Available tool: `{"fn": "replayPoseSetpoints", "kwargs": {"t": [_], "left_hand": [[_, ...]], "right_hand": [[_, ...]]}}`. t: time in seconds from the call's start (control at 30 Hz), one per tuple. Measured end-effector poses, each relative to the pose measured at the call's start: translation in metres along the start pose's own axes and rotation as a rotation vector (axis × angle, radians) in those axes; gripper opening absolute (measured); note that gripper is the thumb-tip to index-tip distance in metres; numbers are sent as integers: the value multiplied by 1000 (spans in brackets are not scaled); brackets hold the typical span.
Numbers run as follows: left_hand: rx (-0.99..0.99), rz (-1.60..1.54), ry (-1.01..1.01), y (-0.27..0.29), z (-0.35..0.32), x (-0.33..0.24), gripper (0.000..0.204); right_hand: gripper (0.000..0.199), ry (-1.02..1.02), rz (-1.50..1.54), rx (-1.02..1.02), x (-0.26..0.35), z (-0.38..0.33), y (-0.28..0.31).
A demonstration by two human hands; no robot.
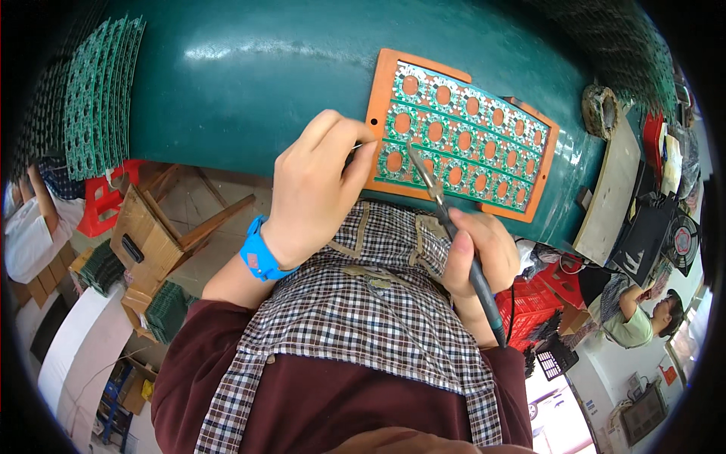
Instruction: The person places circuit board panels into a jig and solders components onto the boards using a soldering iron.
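Evidently the right hand (488,246) grasps a soldering iron (478,280), thumb and fingers closed about its dark handle, the metal tip over the left part of the green circuit-board panel (450,138) inside the orange tray (382,91). At the tray's left edge, the left hand (318,174) has thumb and forefinger close together; I cannot tell what they pinch, if anything. Beneath the tray is a green workbench (265,98); a brown ring-shaped object (587,113) sits beyond its right end.

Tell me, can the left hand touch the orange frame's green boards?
Probably yes: the left hand is at the orange frame; seemingly nothing blocks the green boards, though the soldering iron is near.
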State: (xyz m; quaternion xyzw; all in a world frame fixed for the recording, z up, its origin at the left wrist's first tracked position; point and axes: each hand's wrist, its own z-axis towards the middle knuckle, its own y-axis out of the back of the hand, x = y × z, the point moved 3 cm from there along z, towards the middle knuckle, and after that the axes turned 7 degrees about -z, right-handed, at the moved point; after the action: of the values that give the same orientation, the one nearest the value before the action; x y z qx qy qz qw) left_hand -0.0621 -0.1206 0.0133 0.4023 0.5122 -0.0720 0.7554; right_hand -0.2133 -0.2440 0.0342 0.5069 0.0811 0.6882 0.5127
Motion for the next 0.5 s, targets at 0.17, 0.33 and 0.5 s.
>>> {"fn": "replayPoseSetpoints", "kwargs": {"t": [0.17, 0.33, 0.5], "left_hand": [[-34, 7, -10, -12, 5, 3, 11], [-23, 35, -36, -13, 6, 1, 11], [15, 1, -12, -5, 8, -2, 11]], "right_hand": [[13, 8, 7, 0, -3, 7, -9], [13, -18, 28, 62, 1, 9, -12], [13, 5, 11, 47, -2, 12, -10]]}}
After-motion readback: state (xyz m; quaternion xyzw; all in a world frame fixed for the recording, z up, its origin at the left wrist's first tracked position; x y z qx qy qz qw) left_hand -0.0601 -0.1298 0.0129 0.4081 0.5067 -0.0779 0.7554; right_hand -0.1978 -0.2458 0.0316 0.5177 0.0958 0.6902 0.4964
